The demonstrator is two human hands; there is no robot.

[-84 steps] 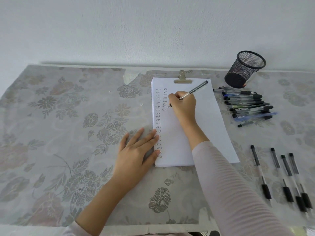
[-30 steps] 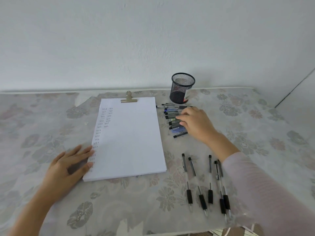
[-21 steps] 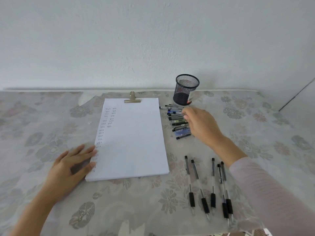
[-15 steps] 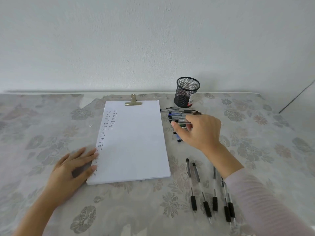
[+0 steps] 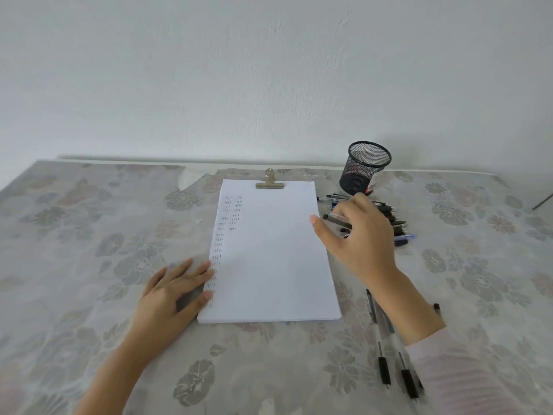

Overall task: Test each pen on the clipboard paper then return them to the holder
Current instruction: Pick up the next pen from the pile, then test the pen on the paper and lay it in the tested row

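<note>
A floral tablecloth [image 5: 89, 235] runs up to a white wall. The clipboard paper [image 5: 269, 256] lies at the centre. The left hand [image 5: 170, 298] rests flat, its straight fingers touching the paper's left edge. The right hand [image 5: 362, 241] hovers at the right edge, fingers curled round a pen [image 5: 335, 219]. The pen pile [image 5: 395, 223] lies beside the mesh holder [image 5: 363, 169], and more pens [image 5: 383, 363] lie nearer.

Table [image 5: 89, 235] w/ clipboard [image 5: 269, 265], mesh holder [image 5: 363, 170], loose pens [image 5: 399, 224].

Black wire-mesh holder [image 5: 365, 169]; matt white paper [image 5: 270, 250]; brass-toned metal clip [image 5: 269, 181]; floral cloth [image 5: 89, 235].
</note>
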